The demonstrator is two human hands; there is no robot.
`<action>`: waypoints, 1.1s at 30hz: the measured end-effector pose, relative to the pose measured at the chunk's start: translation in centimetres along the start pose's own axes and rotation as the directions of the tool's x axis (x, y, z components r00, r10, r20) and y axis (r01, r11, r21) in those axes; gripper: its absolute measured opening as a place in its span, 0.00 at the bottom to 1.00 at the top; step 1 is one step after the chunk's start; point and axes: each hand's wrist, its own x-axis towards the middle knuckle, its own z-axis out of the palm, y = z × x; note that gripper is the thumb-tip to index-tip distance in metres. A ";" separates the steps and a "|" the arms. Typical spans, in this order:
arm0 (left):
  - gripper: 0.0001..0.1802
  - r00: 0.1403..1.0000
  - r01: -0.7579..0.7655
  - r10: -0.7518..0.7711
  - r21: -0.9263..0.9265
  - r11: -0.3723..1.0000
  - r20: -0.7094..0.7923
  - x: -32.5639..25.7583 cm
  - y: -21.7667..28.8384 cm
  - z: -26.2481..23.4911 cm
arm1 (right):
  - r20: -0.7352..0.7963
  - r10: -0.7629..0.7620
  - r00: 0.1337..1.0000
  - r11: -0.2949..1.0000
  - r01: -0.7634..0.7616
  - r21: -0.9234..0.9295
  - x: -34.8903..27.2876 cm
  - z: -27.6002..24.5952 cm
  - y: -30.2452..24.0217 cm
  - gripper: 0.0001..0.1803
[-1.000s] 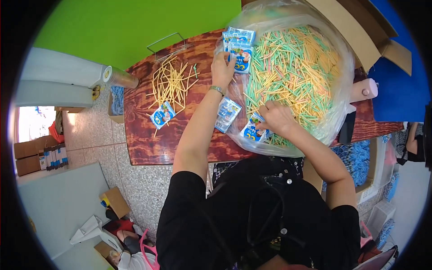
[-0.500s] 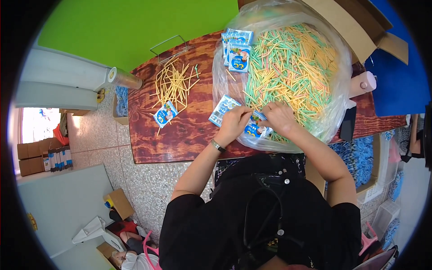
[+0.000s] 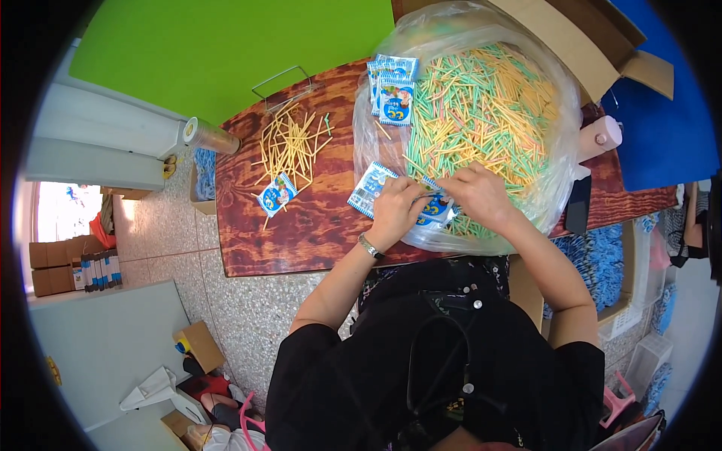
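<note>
At the near edge of a big clear plastic bag (image 3: 569,98), my left hand (image 3: 398,212) and my right hand (image 3: 483,198) pinch a small blue-and-white packet (image 3: 439,204) between them, by its upper part. The fingers cover much of it, so I cannot tell whether it is torn. Below it shows part of another such packet. Touching the left hand's side lies one more white-and-blue packet (image 3: 371,188). Beyond the hands, the bag is full of thin short sticks (image 3: 485,113) in yellow, green and pink. Several packets (image 3: 395,99) overlap on the bag's left side.
Loose yellow sticks (image 3: 289,146) lie on the red-brown wooden table (image 3: 248,244), with a packet (image 3: 277,194) on their near end. A wire stand (image 3: 282,84), a clear cylinder (image 3: 212,136), a pink bottle (image 3: 600,139) and an open carton (image 3: 560,30) stand around. Another person sits at lower left.
The fingers have shifted slightly on the packet, and the right hand sits a little farther right. Both hands still pinch it. The whole view has moved slightly.
</note>
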 end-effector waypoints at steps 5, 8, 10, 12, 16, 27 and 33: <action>0.15 0.960 0.113 -0.126 0.066 0.991 0.250 -0.1 -1.2 0.3 | 0.142 0.123 0.982 0.950 -0.158 0.270 -0.1 2.5 1.7 0.14; 0.17 0.970 0.066 -0.097 0.142 0.988 0.224 0.0 -1.3 0.3 | 0.078 0.069 0.995 0.970 -0.086 0.229 -0.7 3.7 2.0 0.16; 0.17 0.964 0.048 -0.087 0.158 0.986 0.250 -0.1 -1.5 0.2 | 0.146 0.104 0.984 0.985 -0.121 0.119 -0.8 3.3 1.8 0.16; 0.18 0.958 0.025 -0.073 0.173 0.985 0.277 0.1 -1.4 -0.3 | 0.148 0.109 0.983 0.988 -0.124 0.094 -0.5 1.7 1.7 0.15; 0.19 0.999 -0.034 0.027 0.188 0.982 0.038 3.0 2.8 -2.1 | 0.020 0.043 0.999 0.994 -0.045 0.095 0.2 -3.5 2.3 0.10; 0.11 0.824 0.566 -0.305 -0.678 0.468 0.478 6.0 4.1 0.5 | 0.006 0.122 0.992 0.852 -0.108 0.512 2.4 -6.9 3.2 0.11; 0.11 0.892 0.435 -0.295 -0.470 0.768 0.343 7.8 2.2 2.0 | -0.064 0.060 0.996 0.862 -0.019 0.507 3.1 -8.0 4.3 0.10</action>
